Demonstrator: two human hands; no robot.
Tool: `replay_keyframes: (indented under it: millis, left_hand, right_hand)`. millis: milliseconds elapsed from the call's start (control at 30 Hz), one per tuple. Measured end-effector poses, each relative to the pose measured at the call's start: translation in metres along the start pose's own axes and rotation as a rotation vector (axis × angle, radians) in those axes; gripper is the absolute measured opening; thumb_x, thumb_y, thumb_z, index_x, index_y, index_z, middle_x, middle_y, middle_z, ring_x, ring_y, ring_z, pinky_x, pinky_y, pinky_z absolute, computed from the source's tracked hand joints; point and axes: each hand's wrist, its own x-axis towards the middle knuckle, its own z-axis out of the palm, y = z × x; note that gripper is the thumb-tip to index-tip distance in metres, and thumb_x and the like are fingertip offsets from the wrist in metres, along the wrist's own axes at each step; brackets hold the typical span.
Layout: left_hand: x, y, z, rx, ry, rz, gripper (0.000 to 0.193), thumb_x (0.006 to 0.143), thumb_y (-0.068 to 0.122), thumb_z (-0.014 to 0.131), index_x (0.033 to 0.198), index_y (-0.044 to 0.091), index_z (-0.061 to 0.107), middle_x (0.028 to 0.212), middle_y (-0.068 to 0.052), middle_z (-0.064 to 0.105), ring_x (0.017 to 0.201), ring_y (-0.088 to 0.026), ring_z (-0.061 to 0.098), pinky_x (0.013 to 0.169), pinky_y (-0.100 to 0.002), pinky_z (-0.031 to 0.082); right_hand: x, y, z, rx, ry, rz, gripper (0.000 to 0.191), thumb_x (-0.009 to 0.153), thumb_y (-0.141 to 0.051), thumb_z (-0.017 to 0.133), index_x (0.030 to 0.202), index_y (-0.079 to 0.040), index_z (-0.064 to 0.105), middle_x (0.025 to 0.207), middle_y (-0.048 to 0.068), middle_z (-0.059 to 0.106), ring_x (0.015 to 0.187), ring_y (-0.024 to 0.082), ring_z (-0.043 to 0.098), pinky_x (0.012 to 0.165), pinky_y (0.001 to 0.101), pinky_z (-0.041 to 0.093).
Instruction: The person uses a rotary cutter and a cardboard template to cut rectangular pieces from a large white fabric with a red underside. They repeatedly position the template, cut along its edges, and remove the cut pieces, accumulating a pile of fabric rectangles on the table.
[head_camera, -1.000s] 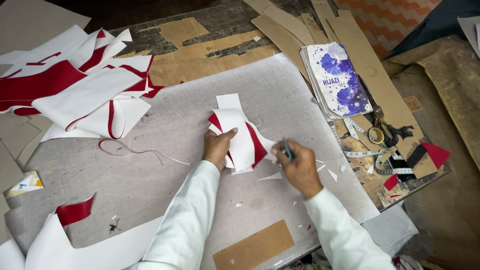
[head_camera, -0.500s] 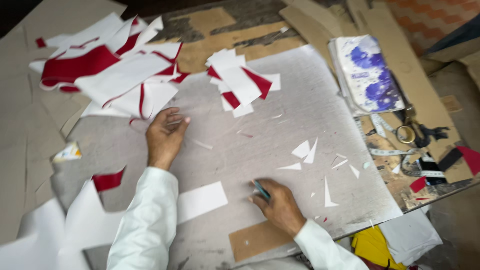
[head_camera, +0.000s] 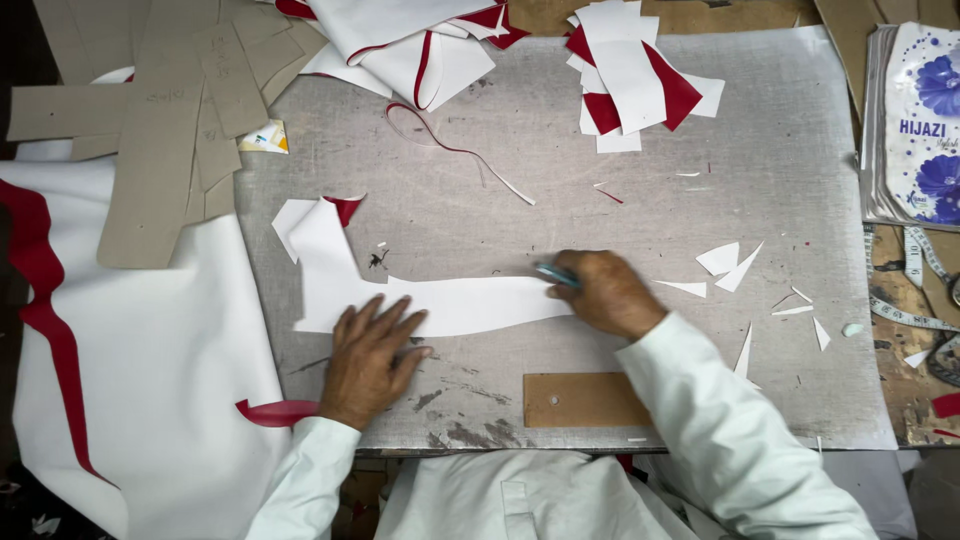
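A long white cut piece with a red tip lies across the grey cutting board. My left hand lies flat on the piece's lower edge, fingers spread, pressing it down. My right hand is closed around a small teal-handled cutting tool, whose tip touches the piece's right end. White sleeves cover both arms.
A stack of white and red cut pieces lies at the board's far edge, more red-and-white sheet material left of it. Cardboard patterns lie at far left, a white sheet below them. Small cardboard rectangle, white scraps, printed bag.
The view swung over the board. My left hand came down from the pile onto a long white piece now laid on the board; my right hand moved up to its right end.
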Motion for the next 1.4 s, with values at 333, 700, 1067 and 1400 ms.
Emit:
replay_keyframes:
  millis: [333, 700, 1067, 1400]
  left_hand:
    - [0.003, 0.055, 0.043, -0.238, 0.06, 0.109, 0.035, 0.091, 0.034, 0.071, 0.122, 0.017, 0.074, 0.149, -0.005, 0.056, 0.147, -0.032, 0.036, 0.123, -0.059, 0.015]
    - [0.02, 0.072, 0.02, -0.411, 0.037, 0.133, 0.068, 0.072, 0.044, 0.085, 0.13, 0.013, 0.067, 0.146, -0.007, 0.055, 0.141, -0.031, 0.042, 0.118, -0.057, 0.025]
    - [0.065, 0.093, 0.039, -0.382, -0.143, 0.174, 0.059, 0.077, 0.027, 0.081, 0.133, 0.014, 0.065, 0.148, -0.004, 0.056, 0.135, -0.028, 0.049, 0.108, -0.039, 0.05]
    - [0.069, 0.104, 0.055, -0.267, -0.09, 0.282, 0.053, 0.079, 0.032, 0.08, 0.13, 0.02, 0.069, 0.146, 0.002, 0.057, 0.131, -0.027, 0.05, 0.109, -0.042, 0.044]
  right_hand:
    - [-0.156, 0.065, 0.012, -0.25, 0.236, -0.318, 0.057, 0.06, -0.039, 0.086, 0.112, -0.017, 0.077, 0.127, 0.008, 0.071, 0.112, 0.029, 0.069, 0.083, 0.0377, 0.061]
    - [-0.137, 0.067, 0.002, -0.308, 0.233, -0.493, 0.052, 0.066, -0.025, 0.089, 0.112, -0.007, 0.074, 0.132, 0.014, 0.066, 0.116, 0.028, 0.065, 0.081, 0.0356, 0.063]
    - [-0.11, 0.078, 0.036, -0.201, 0.783, -0.092, 0.042, 0.076, -0.017, 0.087, 0.117, -0.013, 0.077, 0.127, 0.011, 0.071, 0.114, 0.027, 0.07, 0.089, 0.0345, 0.061]
    - [-0.114, 0.087, 0.055, -0.201, 0.949, 0.027, 0.035, 0.082, -0.019, 0.085, 0.115, -0.009, 0.076, 0.125, 0.013, 0.071, 0.113, 0.029, 0.07, 0.087, 0.0361, 0.061]
